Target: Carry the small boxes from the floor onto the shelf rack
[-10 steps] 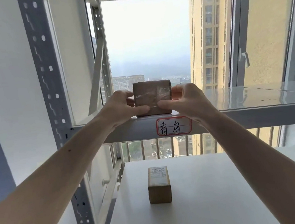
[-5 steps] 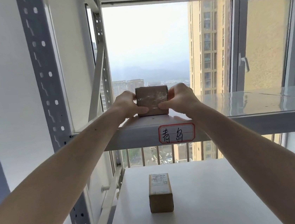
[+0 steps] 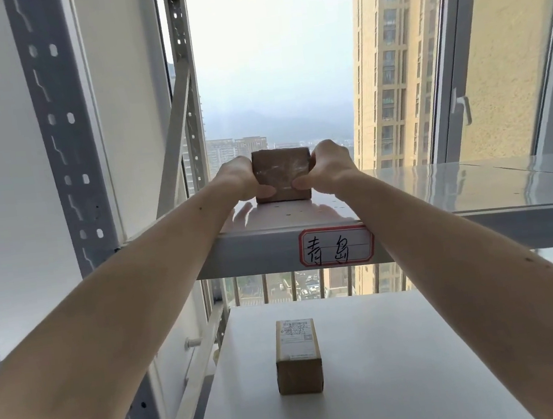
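A small brown taped box [image 3: 282, 177] rests on the glossy upper shelf [image 3: 472, 187] of the grey metal rack, a hand's depth in from the front edge. My left hand [image 3: 241, 182] grips its left side and my right hand [image 3: 324, 169] grips its right side, thumbs pressed on the near face. Both arms reach forward over the shelf's front beam. A second small cardboard box [image 3: 297, 356] with a white printed label on top stands on the lower shelf [image 3: 423, 364], directly below.
A red-bordered handwritten label [image 3: 336, 245] is stuck on the upper shelf's front beam. A perforated rack upright [image 3: 63, 164] rises at the left, beside a white wall. Behind the rack is a window [image 3: 273, 72] with a handle [image 3: 462, 110] at the right.
Both hands have pushed the taped box farther back on the upper shelf, away from the front edge. The box on the lower shelf has not moved.
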Demonstrator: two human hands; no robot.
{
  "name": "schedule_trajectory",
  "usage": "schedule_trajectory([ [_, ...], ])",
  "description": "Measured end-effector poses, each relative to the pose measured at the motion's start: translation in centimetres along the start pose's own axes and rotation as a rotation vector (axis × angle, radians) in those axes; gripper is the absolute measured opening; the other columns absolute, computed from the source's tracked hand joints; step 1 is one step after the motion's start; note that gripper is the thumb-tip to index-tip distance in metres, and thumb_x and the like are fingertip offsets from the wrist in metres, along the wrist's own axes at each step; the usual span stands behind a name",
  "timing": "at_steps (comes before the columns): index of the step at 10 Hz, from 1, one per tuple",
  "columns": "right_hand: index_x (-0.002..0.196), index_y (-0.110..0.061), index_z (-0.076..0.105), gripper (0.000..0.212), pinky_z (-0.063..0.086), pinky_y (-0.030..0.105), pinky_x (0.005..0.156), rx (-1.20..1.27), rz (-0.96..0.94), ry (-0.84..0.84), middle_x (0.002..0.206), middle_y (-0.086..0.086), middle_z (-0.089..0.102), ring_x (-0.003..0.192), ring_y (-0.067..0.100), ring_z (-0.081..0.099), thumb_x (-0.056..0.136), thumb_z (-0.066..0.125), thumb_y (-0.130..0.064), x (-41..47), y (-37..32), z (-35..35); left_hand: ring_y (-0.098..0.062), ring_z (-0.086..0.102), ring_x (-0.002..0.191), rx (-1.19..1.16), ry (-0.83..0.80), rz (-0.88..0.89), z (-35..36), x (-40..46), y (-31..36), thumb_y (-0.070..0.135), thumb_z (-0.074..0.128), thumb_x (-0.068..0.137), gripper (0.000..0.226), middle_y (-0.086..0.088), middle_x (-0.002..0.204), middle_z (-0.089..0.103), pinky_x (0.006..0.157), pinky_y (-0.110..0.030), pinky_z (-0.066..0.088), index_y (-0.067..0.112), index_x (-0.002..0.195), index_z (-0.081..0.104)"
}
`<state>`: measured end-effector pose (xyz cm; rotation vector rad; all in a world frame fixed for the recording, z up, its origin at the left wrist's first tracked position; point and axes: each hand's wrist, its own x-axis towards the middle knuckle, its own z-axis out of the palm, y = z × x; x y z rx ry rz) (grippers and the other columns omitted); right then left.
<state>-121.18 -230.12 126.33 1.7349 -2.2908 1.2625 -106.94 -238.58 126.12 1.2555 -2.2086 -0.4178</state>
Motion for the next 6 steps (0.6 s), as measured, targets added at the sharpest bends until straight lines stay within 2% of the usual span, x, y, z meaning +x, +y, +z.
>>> schedule_trajectory([
  [1,0.067,-0.013,0.050,0.030,0.039,0.020,0.048,0.010,-0.007,-0.005,0.066,-0.002,0.049,0.058,0.010,0.049,0.082,0.076,-0.015,0.1,0.2,-0.1,-0.022,0.058,0.085,0.002,-0.003,0.000,0.0,0.4,-0.2,0.032,0.076,0.083,0.037,-0.009,0.099,0.065,0.072,-0.031,0.043,0.008,0.108,0.063],
  [2,0.075,-0.010,0.055,0.024,0.040,0.021,0.048,0.008,-0.008,-0.005,0.068,-0.001,0.051,0.058,0.010,0.049,0.081,0.077,-0.017,0.0,0.1,0.0,-0.024,0.059,0.090,-0.001,-0.012,-0.002,0.0,0.2,-0.3,0.033,0.077,0.082,0.041,-0.010,0.107,0.067,0.074,-0.033,0.046,0.008,0.112,0.062],
  [4,0.066,-0.014,0.044,0.036,0.033,0.021,0.046,-0.015,0.019,-0.021,0.068,-0.001,0.046,0.060,0.012,0.047,0.083,0.075,-0.018,-0.7,-0.1,-0.4,-0.026,0.056,0.097,-0.019,-0.005,-0.029,-0.2,-1.0,-0.1,0.035,0.078,0.081,0.062,-0.011,0.119,0.059,0.077,-0.035,0.047,0.005,0.129,0.053],
  [5,0.069,-0.010,0.048,0.034,0.037,0.023,0.048,-0.021,0.046,-0.076,0.070,0.003,0.050,0.061,0.015,0.051,0.079,0.079,-0.020,-0.8,0.1,-0.4,-0.026,0.054,0.096,-0.024,-0.039,-0.026,-0.3,-1.2,-0.3,0.033,0.078,0.082,0.059,-0.009,0.113,0.055,0.070,-0.033,0.046,0.007,0.127,0.051],
  [6,0.070,-0.007,0.055,0.030,0.039,0.024,0.048,-0.049,0.065,-0.113,0.075,0.007,0.057,0.061,0.016,0.054,0.077,0.080,-0.022,-1.5,0.0,-1.1,-0.025,0.052,0.098,-0.040,-0.032,-0.025,-0.6,-1.7,-0.2,0.032,0.079,0.082,0.060,-0.007,0.111,0.049,0.076,-0.036,0.050,0.006,0.128,0.049],
])
